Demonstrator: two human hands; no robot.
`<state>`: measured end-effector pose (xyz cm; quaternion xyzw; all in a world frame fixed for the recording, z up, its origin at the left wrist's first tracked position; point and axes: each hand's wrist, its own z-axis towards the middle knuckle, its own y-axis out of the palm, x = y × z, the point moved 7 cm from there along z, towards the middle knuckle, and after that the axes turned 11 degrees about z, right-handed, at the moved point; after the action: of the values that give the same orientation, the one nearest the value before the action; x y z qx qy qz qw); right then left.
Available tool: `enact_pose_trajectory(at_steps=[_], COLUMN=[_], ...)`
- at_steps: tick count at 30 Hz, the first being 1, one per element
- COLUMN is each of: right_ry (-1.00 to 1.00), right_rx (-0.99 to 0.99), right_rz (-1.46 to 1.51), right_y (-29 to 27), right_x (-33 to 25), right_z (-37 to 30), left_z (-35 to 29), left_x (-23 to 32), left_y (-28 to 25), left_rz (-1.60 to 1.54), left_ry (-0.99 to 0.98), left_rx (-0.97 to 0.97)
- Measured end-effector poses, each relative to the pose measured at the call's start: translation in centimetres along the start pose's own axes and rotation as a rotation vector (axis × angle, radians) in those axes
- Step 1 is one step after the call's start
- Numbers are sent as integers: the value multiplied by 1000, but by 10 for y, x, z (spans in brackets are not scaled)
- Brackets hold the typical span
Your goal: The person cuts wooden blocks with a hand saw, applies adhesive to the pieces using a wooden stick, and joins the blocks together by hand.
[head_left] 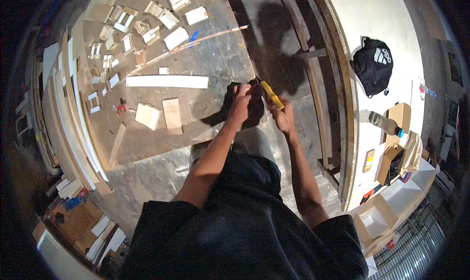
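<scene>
Shirt [235, 221] nearest; I find right hand [283, 116] gripping yellow cutter [272, 95], axis forward-left; left hand [240, 102] just left, grip unclear.

Bright white tabletop [391, 15], hard shadows thrown forward — light from behind, fisheye bending, dark grainy rim.

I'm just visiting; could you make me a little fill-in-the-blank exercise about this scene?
The right hand grips a tool coloured ____.
The bag on the white surface is ____.
The bottle has a cap coloured ____.
The long white strip lies to the ____ of both hands.

Missing words: yellow; black; blue; left.
</scene>
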<state>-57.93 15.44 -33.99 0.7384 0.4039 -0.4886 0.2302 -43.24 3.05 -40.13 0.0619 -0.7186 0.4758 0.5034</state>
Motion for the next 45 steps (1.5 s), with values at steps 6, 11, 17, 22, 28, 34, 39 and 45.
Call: enact_pose_trajectory(at_steps=[6,11,17,22,28,34,39,45], right_ry=[91,115,-19,-201,-385,-454,-479,-442], right_rx=[173,338,309,359,335,82,28,277], right_rz=[338,381,305,174,58,-125,-247,-694], right_y=[-29,-51,-31,-12,17,61,115,178], right_x=[14,17,7,-9,-27,-2,20,71], right_z=[-24,-49,-103,-136,-172,-187,-203,-214], left_z=[4,5,11,-6,-46,-93,-135,-184], left_x=[27,27,30,76,122,125,98,46], left_y=[-12,-11,-28,-92,-187,-258,-320,-396], left_rz=[267,315,-18,-298,-398,-994,-1231,-906], left_ry=[135,147,93,16,136,-38,-104,-210], left_rx=[-9,-10,93,46,95,29,20,155])
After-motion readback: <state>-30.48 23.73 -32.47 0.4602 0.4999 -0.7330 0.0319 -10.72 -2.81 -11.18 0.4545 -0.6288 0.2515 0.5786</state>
